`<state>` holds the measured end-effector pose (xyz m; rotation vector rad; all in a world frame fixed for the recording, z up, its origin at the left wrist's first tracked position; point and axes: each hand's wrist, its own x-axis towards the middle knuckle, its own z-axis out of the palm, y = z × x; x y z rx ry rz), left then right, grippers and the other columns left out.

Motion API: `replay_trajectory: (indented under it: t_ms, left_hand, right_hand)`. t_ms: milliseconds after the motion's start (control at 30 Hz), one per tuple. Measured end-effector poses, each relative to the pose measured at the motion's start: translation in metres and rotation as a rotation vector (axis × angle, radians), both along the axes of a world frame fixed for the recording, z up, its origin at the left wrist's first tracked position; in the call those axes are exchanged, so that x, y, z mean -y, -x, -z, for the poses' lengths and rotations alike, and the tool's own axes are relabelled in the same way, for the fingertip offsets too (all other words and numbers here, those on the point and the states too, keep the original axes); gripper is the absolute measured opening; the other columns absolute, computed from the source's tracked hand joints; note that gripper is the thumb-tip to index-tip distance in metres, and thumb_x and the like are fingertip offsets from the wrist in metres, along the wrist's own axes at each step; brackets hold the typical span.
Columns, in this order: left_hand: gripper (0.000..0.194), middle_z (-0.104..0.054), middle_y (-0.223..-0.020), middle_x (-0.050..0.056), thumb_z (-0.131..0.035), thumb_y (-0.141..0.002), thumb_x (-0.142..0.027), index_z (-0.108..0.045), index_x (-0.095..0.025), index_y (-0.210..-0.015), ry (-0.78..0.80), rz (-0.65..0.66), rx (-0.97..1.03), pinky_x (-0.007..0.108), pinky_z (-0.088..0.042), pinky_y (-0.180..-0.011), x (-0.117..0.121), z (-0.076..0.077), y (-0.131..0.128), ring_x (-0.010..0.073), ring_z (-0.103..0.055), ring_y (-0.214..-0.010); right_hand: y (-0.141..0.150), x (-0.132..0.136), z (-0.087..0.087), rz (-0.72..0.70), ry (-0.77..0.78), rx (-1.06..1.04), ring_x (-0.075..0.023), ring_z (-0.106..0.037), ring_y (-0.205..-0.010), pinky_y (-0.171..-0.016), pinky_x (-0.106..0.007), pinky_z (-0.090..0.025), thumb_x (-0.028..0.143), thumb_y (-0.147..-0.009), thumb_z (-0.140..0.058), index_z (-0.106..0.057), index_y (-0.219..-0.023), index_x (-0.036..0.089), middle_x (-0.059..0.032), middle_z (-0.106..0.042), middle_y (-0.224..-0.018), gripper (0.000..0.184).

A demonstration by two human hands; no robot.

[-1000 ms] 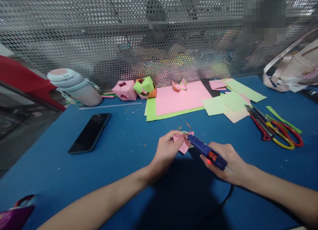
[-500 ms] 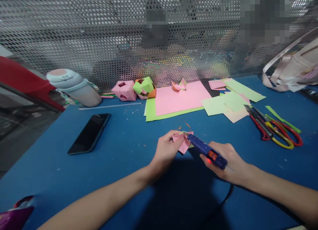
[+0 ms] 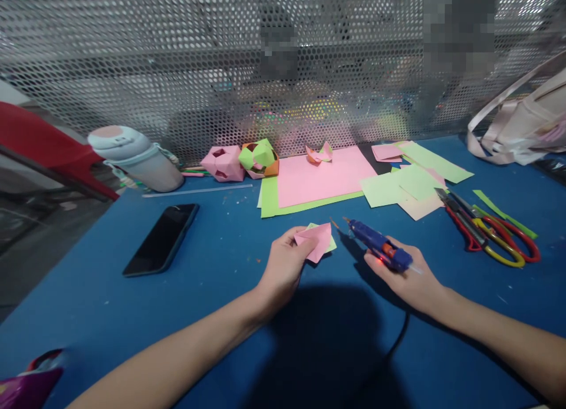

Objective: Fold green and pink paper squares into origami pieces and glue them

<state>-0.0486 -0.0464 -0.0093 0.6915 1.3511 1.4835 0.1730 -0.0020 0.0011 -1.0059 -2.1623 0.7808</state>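
Note:
Between the thumb and fingers of my left hand [image 3: 286, 261] is a folded paper piece [image 3: 317, 244], pink on top with pale green showing at its edges. My right hand [image 3: 413, 279] is closed around a blue glue gun [image 3: 375, 242], its nozzle pointing left and up, apart from the paper. A red light glows on the gun's underside, and a clear glue stick [image 3: 415, 269] pokes out of its back end. The gun's black cord [image 3: 400, 336] runs down over the blue table.
Pink paper [image 3: 327, 176] lies ahead, near finished paper shapes [image 3: 224, 163]. A phone [image 3: 161, 239] and a tumbler [image 3: 137, 158] are at left. Scissors [image 3: 504, 238] and a cutter knife [image 3: 460, 220] lie at right, below green sheets [image 3: 391, 188]. Perforated metal [image 3: 212, 85] borders the far edge.
The glue gun's nozzle was at the folded paper; my right hand has drawn it away to the right. My left hand has shifted slightly left and turned the paper.

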Motion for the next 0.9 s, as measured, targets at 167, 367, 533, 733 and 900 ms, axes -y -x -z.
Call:
replay_trajectory:
  t_ms: [167, 367, 533, 733, 900]
  left_hand:
    - [0.025, -0.064, -0.077, 0.002, -0.074, -0.067, -0.021, -0.063, -0.011, -0.086, 0.044, -0.002, 0.060, 0.022, -0.044, -0.060, 0.005, -0.008, -0.005, 0.0123, -0.059, -0.067]
    - [0.027, -0.064, -0.079, 0.004, -0.077, -0.067, -0.023, -0.063, -0.011, -0.087, 0.064, 0.057, 0.076, 0.020, -0.043, -0.059, 0.016, -0.017, -0.013, 0.0118, -0.059, -0.067]
    - [0.021, -0.062, -0.074, 0.001, -0.075, -0.070, -0.022, -0.062, -0.013, -0.083, 0.092, 0.159, 0.128, 0.019, -0.041, -0.057, 0.030, -0.032, -0.022, 0.0099, -0.055, -0.064]
    - [0.011, -0.061, -0.072, 0.000, -0.069, -0.077, -0.024, -0.062, -0.016, -0.079, 0.140, 0.260, 0.041, 0.019, -0.039, -0.057, 0.050, -0.031, -0.037, 0.0104, -0.053, -0.063]
    - [0.014, -0.061, -0.072, 0.000, -0.069, -0.080, -0.030, -0.065, -0.017, -0.076, 0.051, 0.358, -0.038, 0.021, -0.041, -0.063, 0.061, -0.031, -0.043, 0.0116, -0.054, -0.068]
  right_hand:
    - [0.001, -0.018, 0.012, 0.105, -0.158, 0.310, -0.0222, -0.055, -0.078, -0.071, -0.037, -0.043, 0.051, -0.091, -0.046, -0.059, -0.086, 0.017, -0.0071, -0.060, -0.081, 0.037]
    - [-0.011, -0.029, -0.010, -0.036, -0.221, 0.483, -0.0255, -0.056, -0.083, -0.075, -0.041, -0.040, 0.059, -0.089, -0.044, -0.059, -0.094, 0.019, -0.0098, -0.063, -0.086, 0.043]
    - [-0.025, -0.015, -0.049, -0.005, -0.361, 0.051, -0.0259, -0.056, -0.092, -0.082, -0.043, -0.043, 0.047, -0.094, -0.041, -0.053, -0.109, 0.021, -0.0114, -0.060, -0.102, 0.032]
    - [-0.007, 0.033, -0.051, -0.139, -0.189, -0.057, -0.0156, -0.057, -0.073, -0.061, -0.029, -0.049, 0.024, -0.089, -0.054, -0.053, -0.116, 0.022, -0.0064, -0.060, -0.091, 0.027]
    - [0.007, 0.042, -0.039, -0.134, 0.001, -0.066, -0.0082, -0.048, -0.054, -0.048, -0.022, -0.041, 0.026, -0.088, -0.057, -0.060, -0.101, 0.020, 0.0007, -0.059, -0.073, 0.014]
